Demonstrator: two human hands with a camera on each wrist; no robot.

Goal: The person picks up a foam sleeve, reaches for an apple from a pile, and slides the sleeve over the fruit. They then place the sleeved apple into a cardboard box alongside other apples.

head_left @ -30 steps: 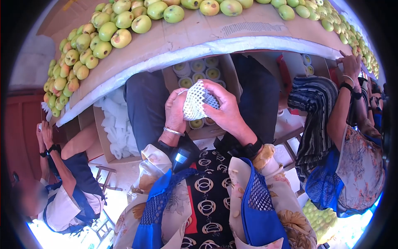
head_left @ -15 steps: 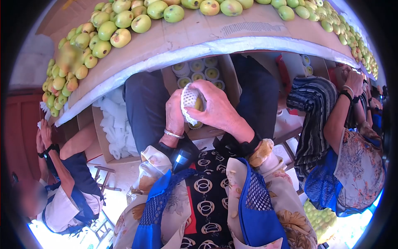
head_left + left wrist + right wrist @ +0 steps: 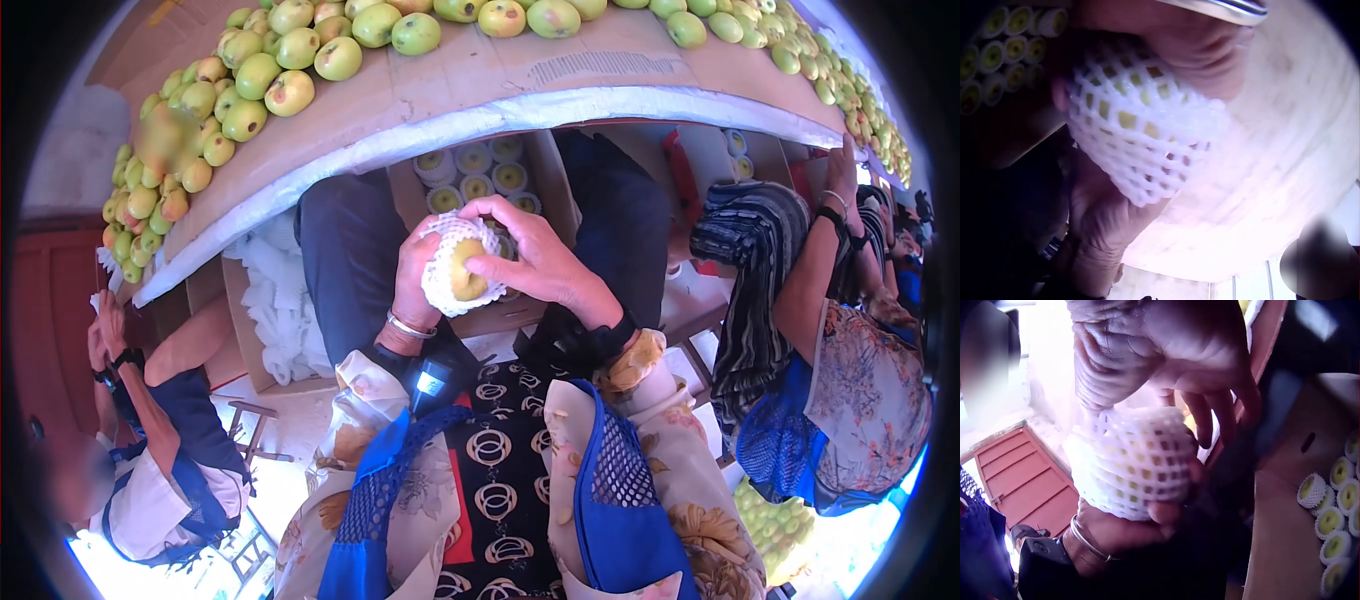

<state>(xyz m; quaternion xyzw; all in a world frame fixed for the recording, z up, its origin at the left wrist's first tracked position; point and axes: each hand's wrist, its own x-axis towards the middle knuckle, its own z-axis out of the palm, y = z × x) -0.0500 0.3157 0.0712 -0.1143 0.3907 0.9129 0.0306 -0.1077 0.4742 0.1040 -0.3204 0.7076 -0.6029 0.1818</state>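
Note:
A yellow-green apple (image 3: 466, 272) sits in a white foam net sleeve (image 3: 438, 282), its bare end facing up at the net's opening. My left hand (image 3: 410, 278) cups the sleeved apple from the left; in the right wrist view its fingers wrap the net from below. At the opening, my right hand (image 3: 548, 262) has its thumb over the apple's bare end and its forefinger at the net's far rim. The other right-hand fingers (image 3: 1225, 415) hang off the net's side. Through the mesh (image 3: 1129, 119), patches of the apple show in the left wrist view.
Below the hands, between the knees, stands a cardboard box (image 3: 565, 190) with rows of sleeved apples (image 3: 475, 187). White foam nets (image 3: 285, 300) fill a box at the left. Loose apples (image 3: 250, 120) lie heaped along the cardboard-covered table (image 3: 450, 75). Other people sit on both sides.
The net was held without an apple showing, then the right hand brought an apple into its opening. Now the apple sits inside, tipped toward me, and the right hand has opened out around the rim.

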